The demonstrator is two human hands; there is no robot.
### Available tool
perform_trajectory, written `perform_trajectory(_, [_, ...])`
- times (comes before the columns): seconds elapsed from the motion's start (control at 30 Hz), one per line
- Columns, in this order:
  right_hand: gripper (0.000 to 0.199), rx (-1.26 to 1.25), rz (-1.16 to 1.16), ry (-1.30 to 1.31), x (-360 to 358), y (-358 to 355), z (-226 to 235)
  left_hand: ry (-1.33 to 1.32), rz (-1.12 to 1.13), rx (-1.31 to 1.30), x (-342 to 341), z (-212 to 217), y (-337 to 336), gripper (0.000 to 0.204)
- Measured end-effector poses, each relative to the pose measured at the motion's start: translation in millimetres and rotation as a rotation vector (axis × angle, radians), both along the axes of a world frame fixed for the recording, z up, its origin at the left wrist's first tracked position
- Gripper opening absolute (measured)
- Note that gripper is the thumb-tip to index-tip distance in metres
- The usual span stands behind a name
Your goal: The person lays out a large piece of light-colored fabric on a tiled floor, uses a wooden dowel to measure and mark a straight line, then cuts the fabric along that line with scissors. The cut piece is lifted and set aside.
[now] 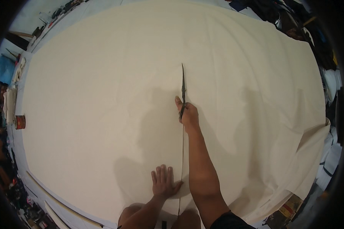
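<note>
A large sheet of cream fabric (84, 95) lies spread out before me. My right hand (190, 114) is closed on the handles of a pair of dark scissors (183, 82), whose blades point away from me near the middle of the fabric. From the scissors a straight cut runs back through the cloth toward my body. My left hand (164, 181) lies flat on the fabric just left of that cut, fingers spread, its thumb reaching to the cut edge. How far the blades are parted is too fine to tell.
A red tin (20, 122) stands by the fabric's left edge, near a blue bag (4, 69). Along the lower left lies a long thin strip (65, 206). Dark clothes (279, 17) are heaped at the far right. The fabric bunches in folds (313, 141) at the right.
</note>
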State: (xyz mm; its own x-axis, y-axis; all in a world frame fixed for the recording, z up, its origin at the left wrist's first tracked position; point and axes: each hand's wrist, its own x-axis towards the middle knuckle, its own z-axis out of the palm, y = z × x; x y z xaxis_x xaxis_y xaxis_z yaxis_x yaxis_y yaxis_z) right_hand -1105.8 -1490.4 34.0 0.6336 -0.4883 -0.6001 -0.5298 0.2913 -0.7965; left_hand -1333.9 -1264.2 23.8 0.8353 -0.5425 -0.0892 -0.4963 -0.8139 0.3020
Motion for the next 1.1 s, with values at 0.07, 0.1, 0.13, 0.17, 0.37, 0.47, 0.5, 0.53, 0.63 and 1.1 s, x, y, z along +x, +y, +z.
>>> perform_trajectory(0.07, [0.052, -0.014, -0.002, -0.021, -3.6, 0.5, -10.1, -0.006, -0.006, 0.005, -1.8, 0.2, 1.1, 0.080])
perform_trajectory(0.1, [0.051, 0.002, -0.014, -0.041, -4.4, 2.6, -11.7, 0.016, -0.008, 0.026, -0.6, 3.1, 0.8, 0.080])
perform_trajectory(0.13, [0.051, 0.019, -0.026, -0.061, -5.5, 3.8, -13.1, 0.038, -0.009, 0.047, -0.2, 5.4, 0.6, 0.080])
perform_trajectory(0.17, [0.051, 0.002, -0.013, -0.036, -6.8, 3.8, -14.3, 0.060, -0.006, 0.054, -1.2, 6.3, 0.5, 0.081])
perform_trajectory(0.37, [0.052, 0.001, 0.007, -0.009, 42.2, -19.6, 1.1, 0.128, 0.003, 0.066, -0.5, 5.1, 1.4, 0.082])
perform_trajectory(0.47, [0.053, -0.011, -0.011, -0.039, 59.0, -23.0, -4.0, 0.135, 0.004, 0.076, -0.6, 4.2, -3.1, 0.081])
perform_trajectory(0.5, [0.053, -0.036, -0.003, -0.037, 59.2, -22.8, -6.2, 0.131, 0.005, 0.071, -2.1, 4.3, -2.3, 0.081])
perform_trajectory(0.53, [0.053, -0.061, 0.006, -0.035, 58.9, -24.0, -8.1, 0.127, 0.006, 0.066, -2.8, 4.0, -1.0, 0.081])
perform_trajectory(0.63, [0.054, -0.092, 0.018, -0.046, 61.3, -22.6, -10.7, 0.138, 0.019, 0.050, -1.1, 1.1, 1.5, 0.083])
perform_trajectory(1.1, [0.064, -0.197, 0.107, -0.031, 109.3, -52.4, -12.8, 0.269, 0.036, 0.042, 2.6, 11.6, -2.6, 0.081])
